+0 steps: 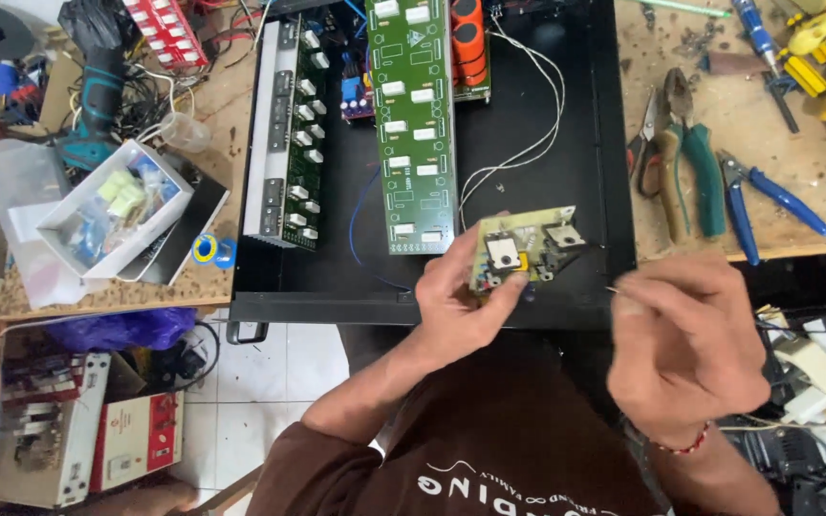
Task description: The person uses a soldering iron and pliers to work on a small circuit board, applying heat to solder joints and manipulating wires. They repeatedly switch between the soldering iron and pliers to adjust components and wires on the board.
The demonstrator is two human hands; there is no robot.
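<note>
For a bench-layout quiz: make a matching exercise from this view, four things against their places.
Things:
1. small circuit board
2. long green board
3. green-handled pliers
4. white box of parts

Places:
A. on the wooden bench at the right of the black chassis
B. in the grip of the left hand
C. on the cluttered bench at the left
D. inside the black chassis

Pairs: 1-B, 2-D, 3-A, 4-C
</note>
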